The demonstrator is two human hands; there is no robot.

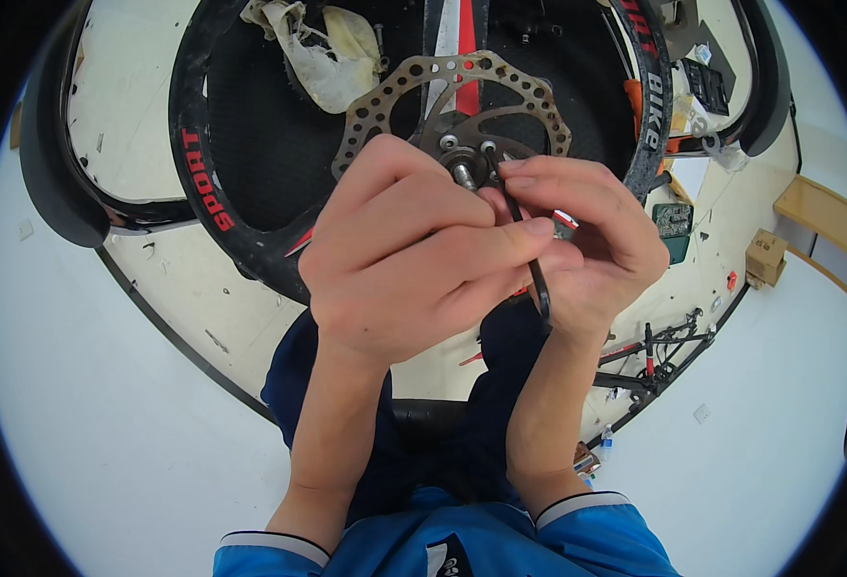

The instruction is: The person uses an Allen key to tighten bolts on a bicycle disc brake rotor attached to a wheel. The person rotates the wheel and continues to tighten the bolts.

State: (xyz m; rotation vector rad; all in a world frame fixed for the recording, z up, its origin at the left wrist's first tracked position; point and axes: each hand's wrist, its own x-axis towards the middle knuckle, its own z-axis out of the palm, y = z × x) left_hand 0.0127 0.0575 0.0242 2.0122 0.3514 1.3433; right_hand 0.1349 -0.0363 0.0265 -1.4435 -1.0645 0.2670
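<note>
A black hex key (538,288) slants between my two hands, its upper end at a bolt (489,147) on the brake disc (530,85). The perforated metal disc sits around the hub axle (463,175) of a black bicycle wheel (198,125) with red and white spokes. My left hand (394,255) is closed, its thumb and index finger pressed on the key's shaft. The fingers of my right hand (592,226) are bent round the key from the other side, fingertips close to the bolt. My hands hide part of the disc and hub.
A crumpled off-white glove-like thing (332,58) lies inside the wheel. Black curved rails (67,183) flank it. To the right are a green case (673,221), a cardboard box (765,258) and a bicycle frame (646,361). A bottle (607,440) stands lower right.
</note>
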